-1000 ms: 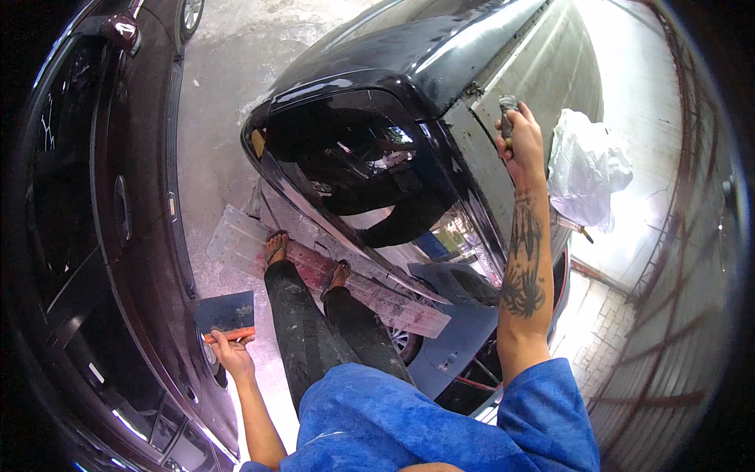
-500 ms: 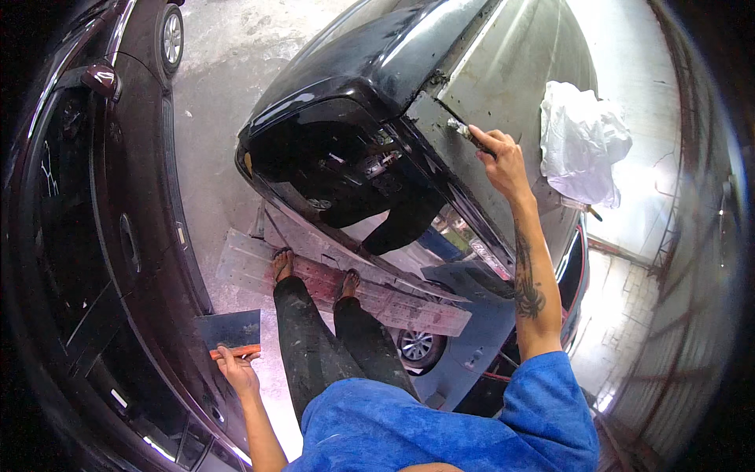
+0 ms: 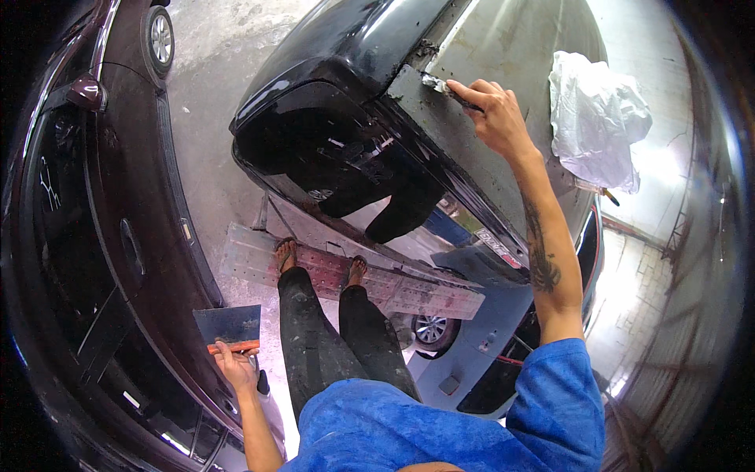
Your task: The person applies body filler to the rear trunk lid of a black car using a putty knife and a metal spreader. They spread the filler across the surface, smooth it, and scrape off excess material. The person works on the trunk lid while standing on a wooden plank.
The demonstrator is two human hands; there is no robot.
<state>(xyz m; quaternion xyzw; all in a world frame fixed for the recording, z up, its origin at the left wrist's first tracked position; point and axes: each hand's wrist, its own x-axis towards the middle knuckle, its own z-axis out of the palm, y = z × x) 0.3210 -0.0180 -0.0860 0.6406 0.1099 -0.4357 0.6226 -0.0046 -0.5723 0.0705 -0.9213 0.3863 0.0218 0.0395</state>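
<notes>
My left hand point(image 3: 236, 368) is closed around the orange-red handle of a wide filler spreader point(image 3: 228, 323) with a dark, broad blade. It hangs low at the left, close to the side of a maroon car point(image 3: 145, 259). High on a black vehicle, my right hand point(image 3: 501, 118) grips a small putty knife point(image 3: 437, 83), the forefinger stretched along it. Pale smears coat the knife's tip, which lies at the edge of the dull grey roof point(image 3: 511, 47). Dark crumbly residue point(image 3: 425, 52) sits along the seam beside the tip. Part of the knife is hidden under my fingers.
My feet stand on a perforated metal plank point(image 3: 370, 283) between the two cars. Crumpled white sheeting point(image 3: 594, 122) rests on the roof to the right, with a handled tool point(image 3: 609, 197) poking out by it. Below the plank is a grey car panel point(image 3: 464, 346).
My right hand and the putty knife have moved left and away from me, toward the roof's seam. The left hand still holds the spreader, almost in place.
</notes>
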